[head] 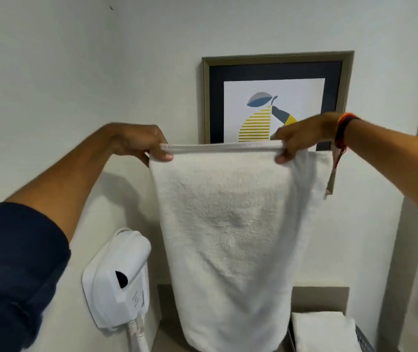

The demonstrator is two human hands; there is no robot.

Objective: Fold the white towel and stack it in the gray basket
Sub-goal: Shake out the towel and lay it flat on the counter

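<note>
The white towel (230, 232) hangs doubled over in front of me, its lower fold near the bottom of the frame. My left hand (144, 143) pinches the top left corner and my right hand (297, 141) pinches the top right, holding the upper edge taut and level. At the bottom right, part of the gray basket (364, 339) shows as a dark mesh rim, with a folded white towel (324, 331) lying in it. The hanging towel hides most of the basket's left side.
A white wall-mounted hair dryer (116, 280) with its cord sits at lower left. A framed pear picture (276, 97) hangs on the wall behind the towel. A beige counter backsplash (322, 298) runs below. A wall corner stands at the right.
</note>
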